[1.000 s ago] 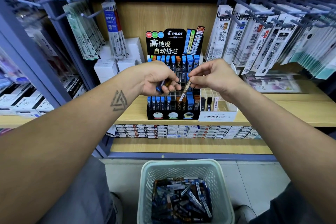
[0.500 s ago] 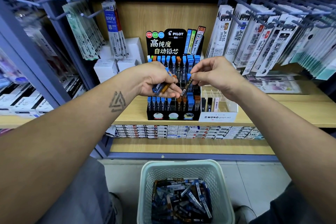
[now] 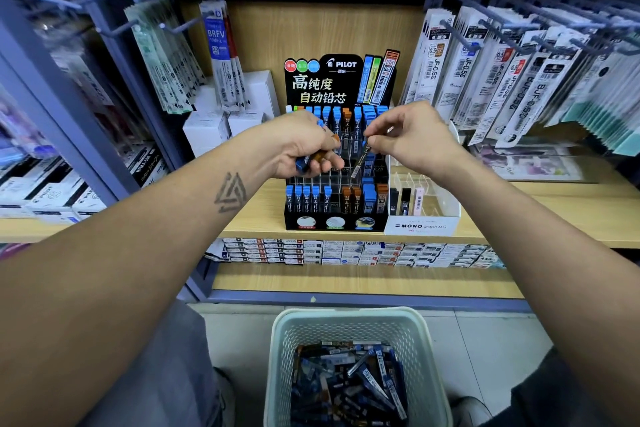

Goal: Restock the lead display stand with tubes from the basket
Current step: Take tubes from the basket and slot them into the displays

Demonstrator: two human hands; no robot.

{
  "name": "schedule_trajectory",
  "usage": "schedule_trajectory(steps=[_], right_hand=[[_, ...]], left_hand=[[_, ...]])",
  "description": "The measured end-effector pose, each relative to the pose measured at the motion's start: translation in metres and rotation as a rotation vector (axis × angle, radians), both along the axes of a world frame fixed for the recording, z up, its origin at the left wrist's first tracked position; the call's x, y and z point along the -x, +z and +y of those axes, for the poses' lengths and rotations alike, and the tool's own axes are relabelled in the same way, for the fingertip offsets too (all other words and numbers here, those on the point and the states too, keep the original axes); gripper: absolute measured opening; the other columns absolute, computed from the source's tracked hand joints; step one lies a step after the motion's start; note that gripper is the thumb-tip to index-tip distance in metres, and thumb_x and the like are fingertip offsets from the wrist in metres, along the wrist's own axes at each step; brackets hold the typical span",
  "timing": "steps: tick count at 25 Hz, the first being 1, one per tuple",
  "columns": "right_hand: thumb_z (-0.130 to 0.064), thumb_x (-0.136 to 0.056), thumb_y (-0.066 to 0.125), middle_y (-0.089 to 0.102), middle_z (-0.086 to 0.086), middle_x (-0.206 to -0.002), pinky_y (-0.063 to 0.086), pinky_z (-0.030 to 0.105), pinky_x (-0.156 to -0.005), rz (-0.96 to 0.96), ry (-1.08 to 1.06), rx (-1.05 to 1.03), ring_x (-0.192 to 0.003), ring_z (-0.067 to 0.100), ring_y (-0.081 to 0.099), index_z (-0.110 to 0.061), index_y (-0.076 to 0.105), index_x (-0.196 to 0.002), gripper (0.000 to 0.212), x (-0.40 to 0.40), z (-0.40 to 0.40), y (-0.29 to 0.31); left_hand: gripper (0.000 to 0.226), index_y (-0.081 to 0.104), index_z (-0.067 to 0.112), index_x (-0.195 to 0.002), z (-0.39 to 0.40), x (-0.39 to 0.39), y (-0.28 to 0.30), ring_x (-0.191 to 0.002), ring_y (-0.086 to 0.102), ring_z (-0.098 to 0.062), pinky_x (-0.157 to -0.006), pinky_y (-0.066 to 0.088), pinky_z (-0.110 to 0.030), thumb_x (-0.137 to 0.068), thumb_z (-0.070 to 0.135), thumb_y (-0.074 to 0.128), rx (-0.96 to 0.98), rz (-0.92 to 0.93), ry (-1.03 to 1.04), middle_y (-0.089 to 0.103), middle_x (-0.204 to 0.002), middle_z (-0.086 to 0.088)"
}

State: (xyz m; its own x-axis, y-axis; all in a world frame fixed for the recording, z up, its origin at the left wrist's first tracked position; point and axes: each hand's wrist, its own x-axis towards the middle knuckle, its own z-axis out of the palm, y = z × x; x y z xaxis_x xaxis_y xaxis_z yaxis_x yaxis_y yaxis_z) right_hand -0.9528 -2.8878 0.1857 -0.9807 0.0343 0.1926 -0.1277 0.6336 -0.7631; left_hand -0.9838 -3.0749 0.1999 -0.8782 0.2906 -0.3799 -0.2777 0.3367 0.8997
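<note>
We are standing at a wooden shelf (image 3: 540, 215) and looking down at our two hands, both raised in front of the black lead display stand (image 3: 336, 163) that is sitting on it. Our left hand (image 3: 301, 146) is curling around a small bunch of tubes (image 3: 313, 159), blue and orange ends poking out between the fingers, and it is hovering just in front of the stand's middle tier. Our right hand (image 3: 412, 139) is pinching a single dark tube (image 3: 361, 161) by its top end between thumb and fingertips, the other fingers lifted loosely; the tube is hanging tilted, its lower end pointing down over the clear dividers of the middle tier, though we cannot tell whether it is touching them. The stand's back and front rows are already holding upright tubes with blue and orange caps. Just beside the stand on the right, a white tray (image 3: 424, 218) marked MONO is holding a few slim packs. Below us, on the tiled floor, a pale green basket (image 3: 280, 357) is sitting between our legs, well apart from the stand, and it is holding a loose heap of tubes (image 3: 346, 385) in dark blue and black. Hanging refill packs (image 3: 512, 80) are filling the hooks on the right, and more packs (image 3: 221, 55) are hanging on the left.
</note>
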Motion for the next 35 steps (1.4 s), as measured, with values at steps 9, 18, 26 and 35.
schedule_trajectory(steps=[9,18,26,35], right_hand=[[-0.003,-0.088,0.073,0.071,0.003,-0.073,0.049,0.014,-0.059,-0.031,0.027,0.003,-0.068,0.015,0.071,-0.015,0.073,-0.085,0.013,0.005,-0.001,0.006],[-0.008,-0.087,0.073,0.067,-0.01,-0.074,0.049,0.018,-0.07,0.085,0.029,-0.165,-0.072,0.007,0.063,-0.023,0.074,-0.084,0.015,0.013,0.001,0.008],[-0.011,-0.09,0.071,0.065,-0.011,-0.078,0.038,0.004,-0.065,0.185,-0.038,-0.265,-0.079,0.007,0.062,-0.023,0.074,-0.088,0.012,0.017,0.002,0.013],[-0.016,-0.087,0.069,0.072,-0.006,-0.089,0.055,0.039,-0.089,0.119,0.061,-0.53,-0.092,0.02,0.066,-0.026,0.077,-0.094,0.014,0.021,-0.021,-0.001]], left_hand=[[0.023,0.05,-0.002,-0.124,-0.002,0.008,-0.003,-0.04,0.054,-0.015,-0.034,0.036,-0.017,-0.103,0.006,0.05,0.049,0.02,-0.005,0.07,-0.067,-0.017],[0.012,0.046,0.003,-0.113,0.0,0.012,-0.006,-0.038,0.049,-0.014,-0.032,0.031,-0.017,-0.102,0.003,0.05,0.039,0.044,0.014,0.069,-0.063,-0.017],[0.007,0.046,0.005,-0.096,-0.002,0.014,-0.003,-0.037,0.049,-0.014,-0.033,0.031,-0.017,-0.101,0.002,0.05,0.022,0.065,0.051,0.068,-0.06,-0.015],[0.01,0.047,0.002,-0.111,0.0,0.016,-0.005,-0.038,0.049,-0.013,-0.034,0.032,-0.016,-0.102,0.006,0.05,0.019,0.072,0.046,0.068,-0.06,-0.014]])
